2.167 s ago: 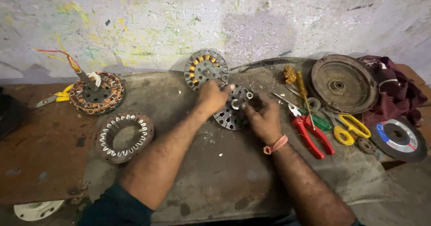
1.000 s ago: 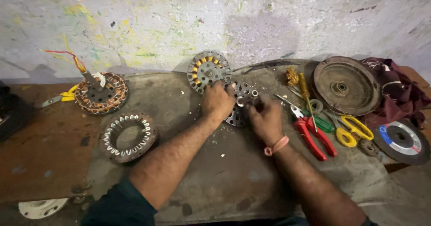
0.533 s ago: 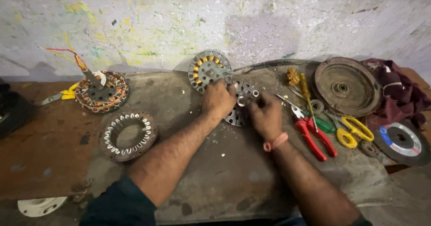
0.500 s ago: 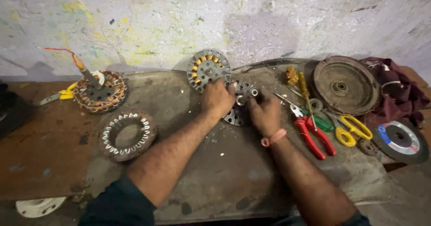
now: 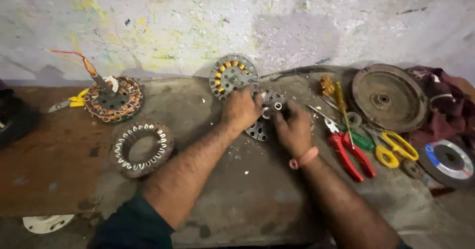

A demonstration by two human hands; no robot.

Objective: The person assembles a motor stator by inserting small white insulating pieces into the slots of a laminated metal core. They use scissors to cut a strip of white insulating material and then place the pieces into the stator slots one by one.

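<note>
Both of my hands rest on a round perforated metal motor plate (image 5: 259, 128) lying on the grey work surface (image 5: 237, 194). My left hand (image 5: 241, 109) grips its left rim. My right hand (image 5: 293, 127), with an orange band at the wrist, holds the right side, fingers pinching near the small shiny hub (image 5: 273, 108) at the plate's centre. Most of the plate is hidden under my hands.
A second stator disc with yellow slots (image 5: 232, 74) leans by the wall. A copper-wound stator (image 5: 113, 98) and a bare stator ring (image 5: 142, 149) sit left. Red pliers (image 5: 349, 152), yellow scissors (image 5: 393, 147), a screwdriver (image 5: 342, 105), a pulley disc (image 5: 383, 97) and a grinding disc (image 5: 449, 159) lie right.
My hands have stayed on the plate with only small finger shifts around the hub. The view has drifted slightly.
</note>
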